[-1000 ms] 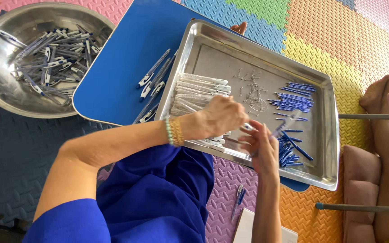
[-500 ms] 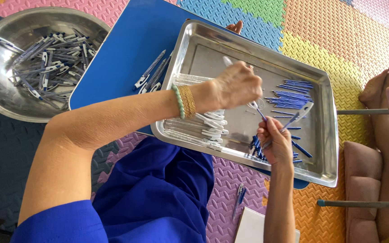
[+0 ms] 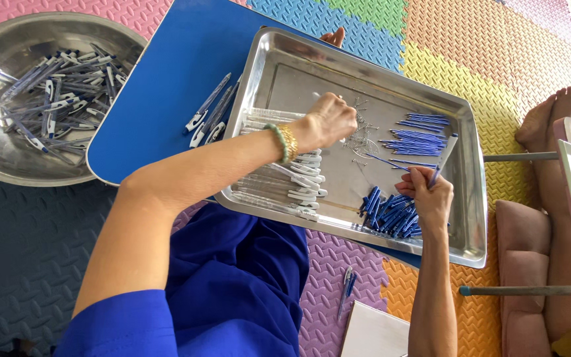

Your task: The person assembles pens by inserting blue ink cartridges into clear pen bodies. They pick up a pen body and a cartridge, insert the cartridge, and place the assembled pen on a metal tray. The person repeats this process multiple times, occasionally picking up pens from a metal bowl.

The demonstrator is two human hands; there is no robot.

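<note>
Left hand at frame centre, fingers pinched over small springs in steel tray. Right hand grasping pen barrel, centre right. Risk: spring slips, pinch looks shallow; elbow may nudge clear barrels.

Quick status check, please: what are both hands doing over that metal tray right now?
Left hand pinching at small springs. Right hand gripping pen barrel. Both over steel tray. Nothing blocking.

A round steel bowl heaped with finished pens sits on coloured foam floor mats, beside a blue surface; a cushioned stool stands near.
</note>
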